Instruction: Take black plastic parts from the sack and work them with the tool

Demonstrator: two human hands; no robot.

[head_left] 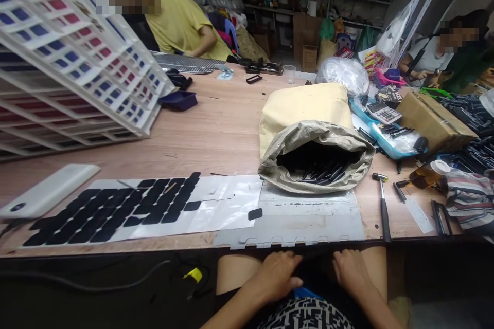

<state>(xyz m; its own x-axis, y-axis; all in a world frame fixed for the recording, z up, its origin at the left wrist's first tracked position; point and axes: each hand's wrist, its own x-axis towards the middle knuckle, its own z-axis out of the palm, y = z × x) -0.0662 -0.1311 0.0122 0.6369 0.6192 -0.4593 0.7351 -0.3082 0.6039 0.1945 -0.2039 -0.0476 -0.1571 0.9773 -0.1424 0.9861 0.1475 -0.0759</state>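
Resting step, judged: keep wrists loose; clear edge of table [216,128] before lifting fingers. Black patches [119,200] on white sheet [227,190]: ahead-left of left fingers. Left hand [276,272]: on thigh, thumb apart, no grip visible. Sack [309,132]: ahead of both hands' fingers; wrinkled grey rim, gaping mouth, slender black pieces [328,172] inside. Right hand [351,270]: on thigh, fingers loosely curled, apparently unloaded. Hammer [382,205]: ahead-right of right fingers.

Wood-grain table [227,123], open sack [311,131], hammer [383,208]

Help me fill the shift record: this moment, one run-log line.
left hand: by thigh, nothing visibly held; right hand: likewise; woven sack: open, black parts inside; hammer: on table
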